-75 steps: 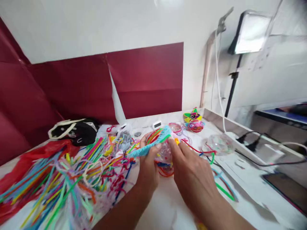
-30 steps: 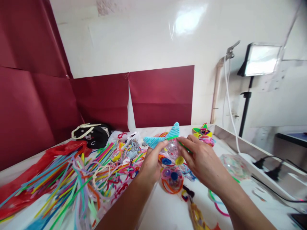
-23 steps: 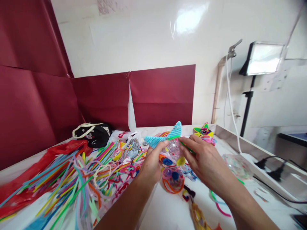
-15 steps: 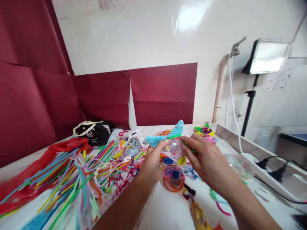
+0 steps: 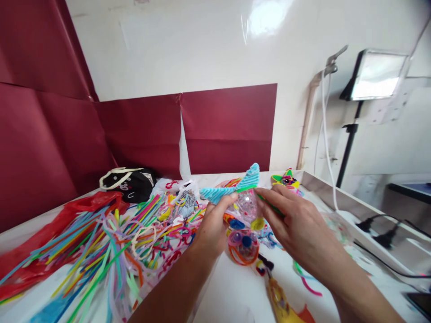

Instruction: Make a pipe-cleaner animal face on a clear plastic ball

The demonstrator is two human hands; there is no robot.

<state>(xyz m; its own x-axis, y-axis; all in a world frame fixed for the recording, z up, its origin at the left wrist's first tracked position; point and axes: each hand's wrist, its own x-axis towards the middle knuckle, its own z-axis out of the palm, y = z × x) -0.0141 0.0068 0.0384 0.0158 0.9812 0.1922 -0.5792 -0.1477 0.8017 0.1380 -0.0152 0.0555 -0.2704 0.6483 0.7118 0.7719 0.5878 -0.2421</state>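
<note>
Here, the left hand (image 5: 212, 226) grasps a clear plastic craft piece (image 5: 247, 204) topped by a fuzzy light-blue 2-pointed shape (image 5: 249, 177), while the right hand (image 5: 296, 220) pinches a fuzzy green stem (image 5: 247, 188).

The blue ears (image 5: 249, 178) looked fuzzy and ribbed, the toy (image 5: 247, 205) below them clear, shiny plastic. Toward eight o'clock lay fuzzy pipe cleaners (image 5: 111, 251), near a crinkled, glossy red bag (image 5: 81, 208). The black bag (image 5: 139, 186) at nine seemed matt cloth. Creased maroon paper (image 5: 229, 130) and glossy wall (image 5: 202, 45) filled twelve; the tap (image 5: 332, 67) at two looked metal, the surface (image 5: 222, 291) at six smooth.
</note>
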